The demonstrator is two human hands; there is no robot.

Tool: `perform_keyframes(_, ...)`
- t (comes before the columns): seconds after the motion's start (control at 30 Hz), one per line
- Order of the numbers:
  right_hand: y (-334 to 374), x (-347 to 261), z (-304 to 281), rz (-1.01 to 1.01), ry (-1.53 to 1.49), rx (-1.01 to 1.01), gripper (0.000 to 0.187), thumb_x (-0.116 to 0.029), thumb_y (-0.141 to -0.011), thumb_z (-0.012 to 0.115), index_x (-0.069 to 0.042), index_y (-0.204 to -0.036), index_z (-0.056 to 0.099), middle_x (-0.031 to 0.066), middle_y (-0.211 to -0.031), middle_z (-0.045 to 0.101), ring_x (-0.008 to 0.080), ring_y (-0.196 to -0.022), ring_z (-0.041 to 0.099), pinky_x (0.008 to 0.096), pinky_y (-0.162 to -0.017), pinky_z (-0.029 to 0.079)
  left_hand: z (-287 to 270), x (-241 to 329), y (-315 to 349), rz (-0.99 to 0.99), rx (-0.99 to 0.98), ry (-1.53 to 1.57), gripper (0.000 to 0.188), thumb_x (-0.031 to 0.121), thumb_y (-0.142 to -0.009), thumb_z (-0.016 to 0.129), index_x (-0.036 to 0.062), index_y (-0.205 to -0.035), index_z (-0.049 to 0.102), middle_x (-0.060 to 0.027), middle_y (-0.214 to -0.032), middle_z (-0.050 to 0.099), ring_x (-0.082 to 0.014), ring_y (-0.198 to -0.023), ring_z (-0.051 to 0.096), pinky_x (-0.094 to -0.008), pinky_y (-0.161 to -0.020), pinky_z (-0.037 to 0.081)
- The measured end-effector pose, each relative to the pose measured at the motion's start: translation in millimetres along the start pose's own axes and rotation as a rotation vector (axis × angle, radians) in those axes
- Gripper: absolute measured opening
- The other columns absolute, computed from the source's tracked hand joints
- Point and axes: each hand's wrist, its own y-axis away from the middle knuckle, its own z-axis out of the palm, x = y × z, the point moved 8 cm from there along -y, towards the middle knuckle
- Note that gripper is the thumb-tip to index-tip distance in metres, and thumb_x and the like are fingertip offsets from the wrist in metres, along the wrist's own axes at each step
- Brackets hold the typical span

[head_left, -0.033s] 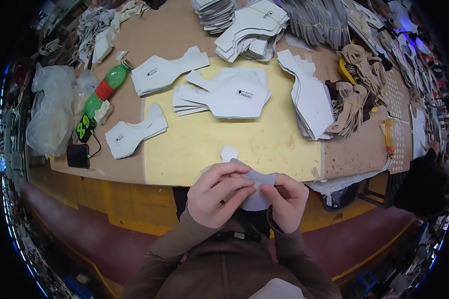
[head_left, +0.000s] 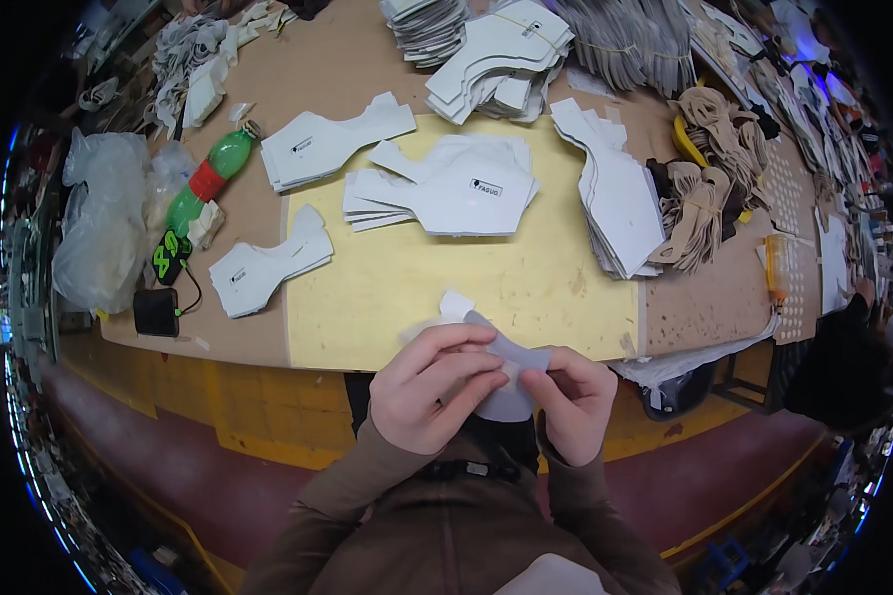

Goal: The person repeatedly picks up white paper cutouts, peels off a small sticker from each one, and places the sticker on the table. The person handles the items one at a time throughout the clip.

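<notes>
- Between my two grips is the grey piece, a thin, curved sheet held up at the near edge of the tabletop.
- My left grip has its thumb and fingertips drawn together, pinching the grey piece near its middle; a small pale patch shows at those tips, though I cannot tell whether it is loose or attached.
- My right grip pinches the grey piece's right side between thumb and fingers.
- Just beyond my left fingertips is a white tab; it sits at a slightly different slant than a moment ago, and the grey piece's upper end has shifted a touch with it.
- Both pinches are otherwise unchanged, so I judge this as fine fingertip adjustment, with the grey piece under control.
- Farther ahead of my grips, a white stack lies on the yellow sheet, untouched.
- Ahead and right of my right grip is another white stack; well left of my left grip, a smaller one.
</notes>
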Motion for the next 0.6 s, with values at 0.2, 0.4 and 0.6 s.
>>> perform_keyframes(0.2, -5, -12, 5, 0.035, -0.056, -0.012, 0.018, 0.010, -0.092, 0.066, 0.011, -0.109, 0.067, 0.0120, -0.107, 0.071, 0.0162, -0.103, 0.068, 0.0276, -0.087, 0.055, 2, 9, -4, 0.083, -0.027, -0.009, 0.016, -0.005, -0.080, 0.077, -0.0056, -0.096, 0.074, -0.0196, -0.115, 0.072, -0.0255, -0.097, 0.074, -0.0319, -0.084, 0.060)
perform_keyframes(0.4, -5, -20, 17, -0.049, 0.144, 0.015, 0.016, 0.010, -0.087, 0.069, 0.010, -0.103, 0.070, 0.0141, -0.105, 0.071, 0.0176, -0.094, 0.069, 0.0276, -0.083, 0.056, -4, 23, -3, 0.147, 0.001, -0.153, 0.017, -0.006, -0.080, 0.075, -0.0061, -0.097, 0.073, -0.0174, -0.115, 0.073, -0.0259, -0.095, 0.075, -0.0312, -0.079, 0.061)
perform_keyframes(0.6, -3, -37, 28, -0.237, 0.558, 0.024, 0.018, 0.008, -0.083, 0.073, 0.006, -0.100, 0.071, 0.0152, -0.098, 0.071, 0.0213, -0.084, 0.071, 0.0285, -0.075, 0.056, -6, 29, -6, 0.256, -0.005, -0.254, 0.020, -0.004, -0.079, 0.073, -0.0058, -0.099, 0.071, -0.0132, -0.111, 0.072, -0.0231, -0.083, 0.074, -0.0303, -0.070, 0.060)
